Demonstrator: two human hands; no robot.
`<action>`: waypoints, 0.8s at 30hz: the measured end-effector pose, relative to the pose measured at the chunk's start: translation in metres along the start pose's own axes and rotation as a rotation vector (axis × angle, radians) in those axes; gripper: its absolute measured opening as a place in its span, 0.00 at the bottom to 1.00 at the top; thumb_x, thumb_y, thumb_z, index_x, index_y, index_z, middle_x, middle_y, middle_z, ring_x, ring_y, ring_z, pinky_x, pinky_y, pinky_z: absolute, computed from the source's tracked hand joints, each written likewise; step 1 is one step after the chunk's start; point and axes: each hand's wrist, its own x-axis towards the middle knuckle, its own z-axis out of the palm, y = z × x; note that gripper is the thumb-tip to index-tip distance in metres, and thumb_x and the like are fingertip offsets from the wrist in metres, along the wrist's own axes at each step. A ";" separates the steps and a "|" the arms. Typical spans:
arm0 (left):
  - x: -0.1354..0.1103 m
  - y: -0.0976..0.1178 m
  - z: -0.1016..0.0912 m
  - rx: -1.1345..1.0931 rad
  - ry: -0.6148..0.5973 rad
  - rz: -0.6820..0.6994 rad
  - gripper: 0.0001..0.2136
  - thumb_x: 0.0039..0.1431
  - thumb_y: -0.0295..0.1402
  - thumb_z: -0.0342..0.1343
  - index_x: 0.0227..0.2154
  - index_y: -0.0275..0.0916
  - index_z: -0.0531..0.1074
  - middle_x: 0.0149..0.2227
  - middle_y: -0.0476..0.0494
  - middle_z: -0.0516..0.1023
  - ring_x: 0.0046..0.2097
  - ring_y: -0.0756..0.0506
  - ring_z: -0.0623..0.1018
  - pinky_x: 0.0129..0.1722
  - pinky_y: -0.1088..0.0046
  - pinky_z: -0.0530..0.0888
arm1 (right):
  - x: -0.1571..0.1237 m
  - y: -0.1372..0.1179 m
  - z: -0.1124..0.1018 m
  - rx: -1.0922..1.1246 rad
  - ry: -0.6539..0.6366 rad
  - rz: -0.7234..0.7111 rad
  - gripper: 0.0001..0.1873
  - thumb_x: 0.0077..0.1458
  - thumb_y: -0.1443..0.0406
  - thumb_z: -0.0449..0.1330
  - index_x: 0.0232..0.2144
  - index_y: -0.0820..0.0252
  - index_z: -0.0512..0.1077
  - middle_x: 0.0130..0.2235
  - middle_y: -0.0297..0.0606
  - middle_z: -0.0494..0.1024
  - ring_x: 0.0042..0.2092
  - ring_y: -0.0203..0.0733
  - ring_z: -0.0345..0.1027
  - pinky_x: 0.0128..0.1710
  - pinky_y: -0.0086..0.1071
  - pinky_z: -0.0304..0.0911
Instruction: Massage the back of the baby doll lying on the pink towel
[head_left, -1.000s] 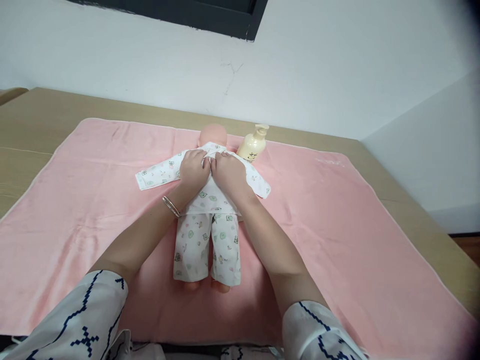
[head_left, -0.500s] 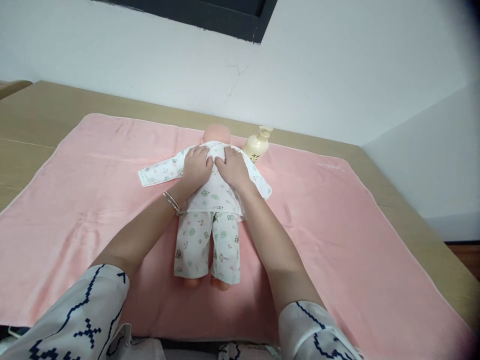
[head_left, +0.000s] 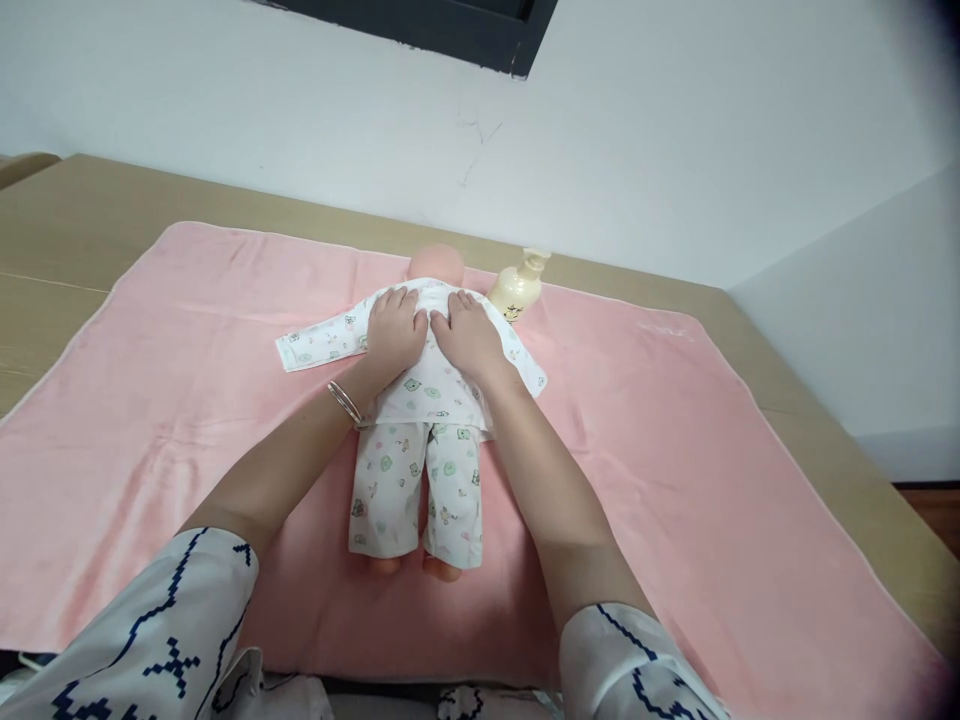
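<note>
A baby doll [head_left: 420, 440] in white printed pyjamas lies on a pink towel [head_left: 675, 450], its head away from me and its feet toward me. My left hand [head_left: 394, 332] rests flat on the doll's upper back, fingers stretched out. Beside it, my right hand [head_left: 469, 335] lies flat on the same spot, the two hands touching over the shirt's collar. A bracelet [head_left: 343, 402] circles my left wrist. The doll's sleeves spread out to either side.
A cream pump bottle [head_left: 516, 288] stands just right of the doll's head. The towel covers a wooden table [head_left: 60, 220] set against a white wall. The table's right edge runs diagonally toward me at the far right.
My fingers went from bunched at the shirt's collar to lying flat and stretched over the doll's upper back. The view shifted slightly.
</note>
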 end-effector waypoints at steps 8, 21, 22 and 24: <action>-0.002 0.003 -0.003 -0.003 0.060 0.122 0.16 0.66 0.30 0.42 0.43 0.36 0.76 0.48 0.36 0.78 0.52 0.38 0.74 0.56 0.57 0.69 | -0.005 -0.003 -0.003 -0.018 0.045 -0.053 0.24 0.66 0.62 0.45 0.53 0.73 0.70 0.56 0.56 0.73 0.61 0.57 0.63 0.60 0.46 0.59; 0.001 0.000 0.000 -0.002 0.046 0.078 0.19 0.67 0.31 0.41 0.51 0.31 0.72 0.54 0.33 0.75 0.56 0.36 0.71 0.60 0.55 0.66 | 0.002 0.000 0.011 -0.024 0.073 -0.013 0.29 0.65 0.62 0.46 0.60 0.83 0.62 0.63 0.62 0.64 0.66 0.59 0.54 0.66 0.47 0.49; 0.001 0.000 -0.001 -0.004 0.046 0.092 0.18 0.67 0.31 0.40 0.50 0.32 0.73 0.52 0.34 0.76 0.54 0.37 0.72 0.59 0.56 0.66 | 0.004 0.003 0.011 -0.010 0.062 -0.028 0.30 0.65 0.62 0.46 0.62 0.82 0.60 0.64 0.62 0.61 0.67 0.59 0.52 0.67 0.48 0.47; 0.000 0.002 -0.002 -0.006 0.060 0.110 0.16 0.67 0.30 0.41 0.46 0.36 0.75 0.49 0.36 0.77 0.52 0.38 0.73 0.57 0.57 0.68 | 0.006 0.004 0.010 -0.002 0.063 -0.070 0.29 0.65 0.63 0.46 0.62 0.80 0.61 0.64 0.60 0.62 0.67 0.57 0.53 0.67 0.47 0.47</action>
